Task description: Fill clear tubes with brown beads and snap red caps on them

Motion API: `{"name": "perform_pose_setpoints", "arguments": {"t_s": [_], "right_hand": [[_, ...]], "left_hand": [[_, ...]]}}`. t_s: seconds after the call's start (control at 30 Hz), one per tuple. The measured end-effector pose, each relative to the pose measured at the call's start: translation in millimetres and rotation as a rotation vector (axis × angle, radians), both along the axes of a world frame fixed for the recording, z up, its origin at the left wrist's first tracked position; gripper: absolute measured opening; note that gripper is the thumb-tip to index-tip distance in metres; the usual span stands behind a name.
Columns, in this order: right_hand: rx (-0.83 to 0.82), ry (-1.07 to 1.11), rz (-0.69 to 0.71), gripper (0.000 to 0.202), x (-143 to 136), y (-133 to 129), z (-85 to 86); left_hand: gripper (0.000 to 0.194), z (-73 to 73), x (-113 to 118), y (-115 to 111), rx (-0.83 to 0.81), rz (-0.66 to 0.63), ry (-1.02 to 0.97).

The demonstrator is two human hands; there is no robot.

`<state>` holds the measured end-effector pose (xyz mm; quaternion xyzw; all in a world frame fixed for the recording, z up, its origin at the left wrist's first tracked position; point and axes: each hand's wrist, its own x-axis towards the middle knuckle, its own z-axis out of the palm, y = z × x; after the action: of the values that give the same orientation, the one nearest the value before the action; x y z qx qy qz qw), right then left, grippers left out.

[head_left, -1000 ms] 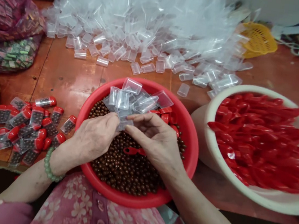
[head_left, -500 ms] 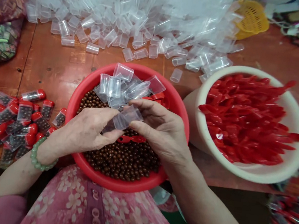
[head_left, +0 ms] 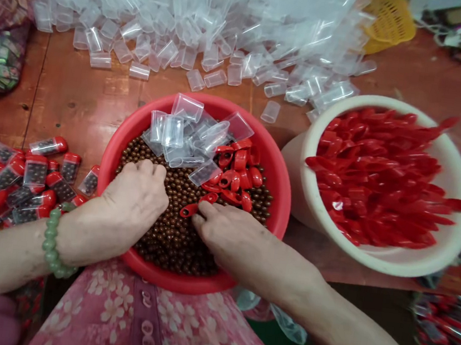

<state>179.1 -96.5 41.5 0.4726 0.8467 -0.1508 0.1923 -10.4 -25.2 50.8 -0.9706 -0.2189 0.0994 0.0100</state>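
Observation:
A red basin (head_left: 112,141) holds small round brown balls (head_left: 191,251), which look like beads or candies. My left hand (head_left: 136,208) is down on the balls at the left side, fingers curled under; whatever they hold is hidden. On the right, my right hand (head_left: 234,231) dips into the balls with its fingers bent together and tips hidden. A red cap (head_left: 189,210) lies right against its fingertips. Clear plastic sleeves (head_left: 174,131) are heaped at the basin's back, and one sleeve (head_left: 205,173) lies near more red caps (head_left: 236,179).
A white bucket (head_left: 305,198) full of red spoon-shaped plastic pieces (head_left: 381,180) stands on the right. Filled red-capped containers (head_left: 36,172) lie in a pile on the left. A large heap of clear sleeves (head_left: 191,16) spreads behind, beside a yellow basket (head_left: 389,21).
The clear sleeve held between both hands has left the right hand's fingers. Both hands have moved apart and down into the balls, and more red caps now show.

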Motion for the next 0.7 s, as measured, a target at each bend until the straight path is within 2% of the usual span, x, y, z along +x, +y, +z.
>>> {"name": "perform_pose_setpoints", "arguments": {"t_s": [0.07,0.17,0.27,0.37,0.47,0.57,0.7], "right_hand": [[-0.006,-0.085,0.029,0.029,-6.3,2.0,-3.0],[-0.008,-0.148,0.039,0.030,-14.1,7.7,-9.4],[-0.042,-0.085,0.072,0.031,-16.5,14.6,-17.2],[-0.100,0.028,0.090,0.032,-12.0,19.8,-24.4],[-0.164,0.128,-0.064,0.025,-4.5,22.1,-32.7],[-0.189,0.319,-0.245,0.014,1.9,21.6,-43.4],[-0.108,0.659,-0.406,0.021,8.0,16.6,-52.2]], "left_hand": [[0.026,-0.6,16.1,-0.5,-0.004,0.019,0.140],[0.026,-9.2,29.2,0.8,-0.080,-0.051,0.202],[0.028,-23.1,24.4,4.3,-0.205,-0.134,0.156],[0.030,-37.1,13.0,8.8,-0.282,-0.161,0.038],[0.028,-50.0,5.6,13.7,-0.379,-0.115,-0.022],[0.023,-60.9,3.1,19.2,-0.477,-0.074,-0.120],[0.014,-60.7,4.6,27.4,-0.672,-0.013,-0.168]]}}
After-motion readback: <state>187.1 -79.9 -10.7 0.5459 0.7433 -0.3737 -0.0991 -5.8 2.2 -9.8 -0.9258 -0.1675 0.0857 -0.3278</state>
